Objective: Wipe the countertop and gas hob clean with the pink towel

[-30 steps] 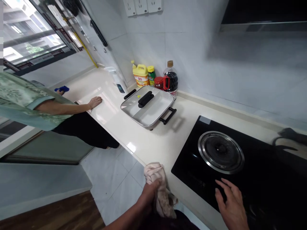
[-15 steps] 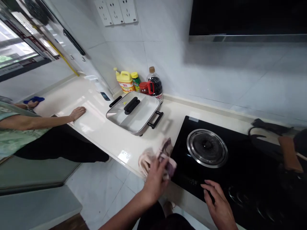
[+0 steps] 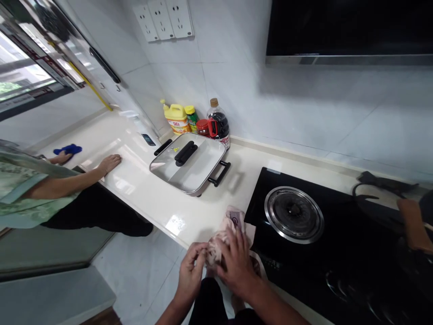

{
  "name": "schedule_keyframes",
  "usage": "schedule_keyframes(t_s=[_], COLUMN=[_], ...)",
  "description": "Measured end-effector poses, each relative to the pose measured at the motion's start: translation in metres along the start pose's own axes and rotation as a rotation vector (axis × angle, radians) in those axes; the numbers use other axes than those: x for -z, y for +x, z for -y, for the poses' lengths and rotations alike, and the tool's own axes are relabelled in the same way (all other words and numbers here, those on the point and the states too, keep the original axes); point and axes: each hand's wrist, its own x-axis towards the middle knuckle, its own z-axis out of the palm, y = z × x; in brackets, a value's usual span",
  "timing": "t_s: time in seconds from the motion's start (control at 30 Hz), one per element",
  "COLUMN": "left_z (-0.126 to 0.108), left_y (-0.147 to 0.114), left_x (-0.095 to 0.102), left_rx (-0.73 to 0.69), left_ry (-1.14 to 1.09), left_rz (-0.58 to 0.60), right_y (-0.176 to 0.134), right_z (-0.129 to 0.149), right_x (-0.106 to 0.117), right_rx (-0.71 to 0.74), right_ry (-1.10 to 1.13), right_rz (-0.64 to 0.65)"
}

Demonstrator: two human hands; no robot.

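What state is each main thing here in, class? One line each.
Pale cloth: crumpled, beneath the right hand
Pan: covered by its clear lid
Burner: bare, no visible flame
Dark-liquid bottle: upright, capped
Yellow pump bottle: upright
Red-lidded jar: closed
Wall sockets: nothing plugged in
Blue cloth: bunched, touching a co-worker's hand

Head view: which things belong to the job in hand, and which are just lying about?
Job in hand, apparently:
pink cloth, right hand on it, left hand at its side
counter and cooktop edge beneath it

Lying about:
lidded pan
yellow jug
green container with yellow cap
red-lidded jar
bottle of dark liquid
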Motion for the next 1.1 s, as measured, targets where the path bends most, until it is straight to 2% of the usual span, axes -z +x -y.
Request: schedule_keyframes(t_s=[0.1,0.17,0.23,0.33,0.47,0.57,0.67,0.73,0.87,0.97,1.03,1.1], left_z=[0.028,0.051,0.073,0.095,0.108,0.117,0.128,0.133,0.134,0.134,0.136,0.139], left_y=[0.019,0.039,0.064,0.103,0.14,0.153,0.159,0.161,0.163,0.164,0.165,0.168], left_x=[0.029,0.049,0.068,0.089,0.103,0.108,0.111,0.112,0.111,0.114,0.118,0.123], left_rx=[0.005,-0.038,-0.074,-0.056,-0.112,-0.18,-0.237,-0.285,-0.374,-0.39,-0.397,-0.415], left_ry=[0.136,0.268,0.422,0.635,0.764,0.778,0.754,0.716,0.644,0.605,0.566,0.534], left_rz=[-0.118,-0.166,-0.2,-0.224,-0.218,-0.198,-0.187,-0.188,-0.139,-0.102,-0.081,-0.064], right_y=[0.015,0.031,0.055,0.107,0.183,0.226,0.241,0.232,0.175,0.131,0.117,0.112], right_z=[0.007,-0.003,-0.024,-0.069,-0.128,-0.142,-0.121,-0.088,0.008,0.075,0.1,0.102], right_x=[-0.036,-0.045,-0.042,-0.024,0.0,0.004,-0.01,-0.03,-0.084,-0.117,-0.129,-0.132], right_rx=[0.028,0.008,-0.023,-0.13,-0.326,-0.493,-0.602,-0.575,-0.397,-0.164,-0.055,-0.023], right_ry=[-0.082,-0.105,-0.123,-0.18,-0.236,-0.196,-0.174,-0.173,-0.17,-0.117,-0.088,-0.083], right_rz=[0.057,0.052,0.031,0.0,0.023,-0.046,-0.112,-0.1,-0.045,-0.032,-0.003,0.042])
